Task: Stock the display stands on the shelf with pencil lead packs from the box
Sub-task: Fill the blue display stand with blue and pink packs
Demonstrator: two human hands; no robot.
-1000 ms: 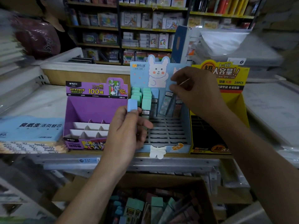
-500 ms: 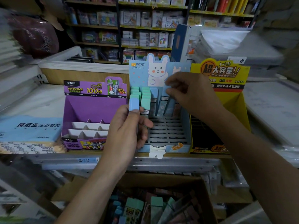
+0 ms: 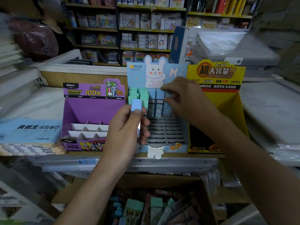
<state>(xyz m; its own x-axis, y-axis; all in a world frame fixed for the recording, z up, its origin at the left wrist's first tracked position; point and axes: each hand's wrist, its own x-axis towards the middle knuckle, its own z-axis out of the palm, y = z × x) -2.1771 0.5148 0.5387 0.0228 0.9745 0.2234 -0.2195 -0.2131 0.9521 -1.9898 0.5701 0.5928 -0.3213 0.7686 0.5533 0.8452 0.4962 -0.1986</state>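
The bare left forearm [image 3: 90, 192] rises from the bottom edge, left of centre, to the left hand [image 3: 128, 127] at mid-frame. Seen from its back, this hand grips a pale blue rectangular lead pack [image 3: 136, 104] upright, thumb pressed just under the cap. The bare right forearm [image 3: 243, 151] slants in from the lower right. The right hand [image 3: 183, 98], above centre, curls knuckles-up, forefinger and thumb pinching the top of a second light blue lead pack [image 3: 168, 94].

Glossy printed card stands [image 3: 93, 111] on a wooden shelf [image 3: 178, 154].
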